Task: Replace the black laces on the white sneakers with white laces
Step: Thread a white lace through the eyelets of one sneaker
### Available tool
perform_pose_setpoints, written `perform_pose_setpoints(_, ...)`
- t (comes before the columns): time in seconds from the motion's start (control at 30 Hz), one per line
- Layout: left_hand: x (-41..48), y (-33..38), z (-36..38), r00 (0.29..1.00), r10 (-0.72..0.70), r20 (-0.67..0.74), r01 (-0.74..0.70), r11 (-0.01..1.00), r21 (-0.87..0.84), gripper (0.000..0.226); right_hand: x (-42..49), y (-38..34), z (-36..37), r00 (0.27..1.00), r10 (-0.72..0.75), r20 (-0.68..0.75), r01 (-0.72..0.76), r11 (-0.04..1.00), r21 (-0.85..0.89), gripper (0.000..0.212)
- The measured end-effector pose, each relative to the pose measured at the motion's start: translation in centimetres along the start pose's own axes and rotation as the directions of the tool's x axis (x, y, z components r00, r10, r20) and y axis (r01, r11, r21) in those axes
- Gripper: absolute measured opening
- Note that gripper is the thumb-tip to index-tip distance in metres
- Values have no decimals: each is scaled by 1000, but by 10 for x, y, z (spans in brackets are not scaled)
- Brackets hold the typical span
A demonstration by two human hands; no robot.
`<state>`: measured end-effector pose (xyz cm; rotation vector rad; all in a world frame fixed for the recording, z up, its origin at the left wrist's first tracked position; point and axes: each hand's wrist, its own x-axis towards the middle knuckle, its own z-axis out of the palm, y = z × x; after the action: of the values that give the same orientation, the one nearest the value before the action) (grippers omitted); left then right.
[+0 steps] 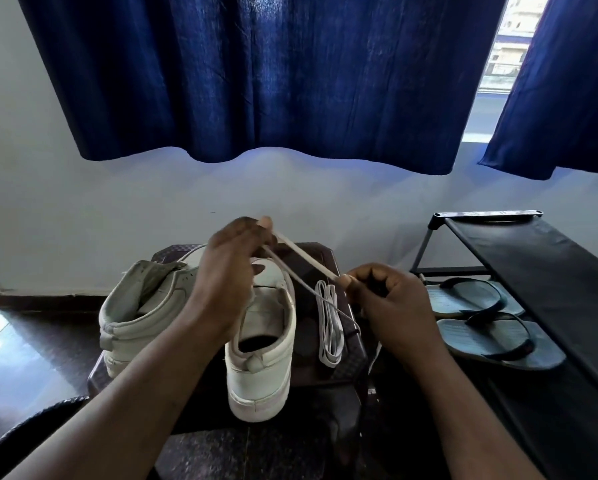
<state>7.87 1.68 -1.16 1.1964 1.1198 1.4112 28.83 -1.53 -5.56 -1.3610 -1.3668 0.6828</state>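
While the left sneaker (141, 313) and the right sneaker (262, 368) stand side by side, heels toward the camera, on the dark desk (325, 372), the left hand (228, 268) is raised above the right sneaker with its fingers (264, 223) pinched together on a white lace (308, 258). The right hand (391, 306), beside that shoe, clamps the same lace between thumb and curled fingers (346, 282), holding the span taut. A second strand drops from the left hand across a folded lace (328, 327) lying on the desk just right of the right sneaker; sandals (481, 334) sit on a black shoe rack (533, 258) at the right.
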Motion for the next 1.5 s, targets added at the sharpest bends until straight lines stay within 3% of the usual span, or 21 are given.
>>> perform_pose_setpoints(0.07, 0, 2, -4, 999, -32, 28, 35, 994, -105, 30, 0, 5, 0, 999, -34, -21, 30, 984, -176, 9)
perform_pose_setpoints(0.13, -1, -1, -4, 997, 19, 71, -30, 988, 152, 28, 0, 3, 2, 999, -42, -25, 38, 986, -160, 5)
perform_pose_setpoints(0.2, -4, -6, 0, 989, 116, 95, -148, 849, 507, 13, -2, -2, 4, 998, -63, -7, 63, 997, -42, 12)
perform_pose_setpoints(0.23, -6, -7, 1, 972, 183, 147, -235, 732, 639, 28, -3, -6, 5, 996, -91, -4, 91, 996, 2, 16)
perform_pose_setpoints(0.3, -9, -10, 3, 907, 238, 346, -420, 536, 732, 49, -6, -13, 10, 986, -164, -21, 165, 985, 50, 19)
perform_pose_setpoints(0.33, -11, -10, 6, 873, 237, 427, -487, 494, 721, 48, -7, -15, 13, 981, -191, -39, 193, 979, 67, 19)
perform_pose_setpoints(0.43, -12, -15, 9, 835, 250, 491, -545, 511, 665, 28, -11, -19, 20, 970, -224, -92, 235, 964, 122, 14)
perform_pose_setpoints(0.53, -10, -15, 8, 867, 328, 376, -498, 539, 679, 9, -11, -19, 21, 964, -241, -112, 250, 964, 84, 13)
perform_pose_setpoints(0.63, -6, -7, 4, 922, 373, 105, -338, 644, 686, 7, -6, -13, 16, 968, -208, -143, 211, 977, 8, 14)
perform_pose_setpoints(0.73, -4, 1, -1, 934, 309, -180, -153, 801, 578, 10, -3, -7, 10, 966, -166, -200, 159, 986, -51, 14)
perform_pose_setpoints(0.8, -6, 3, -3, 922, 363, -133, -198, 739, 644, 9, -3, -5, 9, 961, -171, -219, 152, 983, -99, 14)
perform_pose_setpoints(0.9, -14, 4, 1, 910, 359, 208, -393, 585, 709, 41, -5, -8, 14, 952, -234, -198, 220, 971, -91, 12)
perform_pose_setpoints(0.97, -19, 3, 9, 860, 317, 399, -510, 534, 675, 35, -8, -12, 19, 923, -335, -188, 324, 942, -84, 11)
perform_pose_setpoints(1.03, -21, -2, 14, 832, 277, 481, -551, 521, 652, 31, -10, -15, 21, 894, -407, -185, 397, 913, -91, 8)
perform_pose_setpoints(1.13, -18, -6, 12, 854, 305, 422, -520, 517, 680, 40, -10, -14, 19, 889, -424, -173, 408, 905, -119, 7)
perform_pose_setpoints(1.23, -14, 1, 3, 877, 422, 230, -438, 505, 744, 20, -8, -9, 15, 913, -374, -162, 349, 923, -164, 10)
perform_pose_setpoints(1.3, -9, 7, -2, 902, 428, 51, -335, 623, 707, 12, -4, -4, 12, 929, -327, -170, 290, 933, -211, 11)
perform_pose_setpoints(1.37, -3, 8, -8, 927, 372, -39, -262, 720, 642, 13, -2, 2, 11, 942, -274, -193, 221, 940, -260, 11)
perform_pose_setpoints(1.4, -2, 8, -9, 932, 362, -30, -256, 712, 654, 14, -1, 3, 11, 943, -261, -208, 200, 941, -273, 12)
perform_pose_setpoints(1.5, -5, 3, -9, 912, 381, 153, -349, 523, 778, 19, -3, 0, 16, 924, -314, -218, 255, 932, -258, 11)
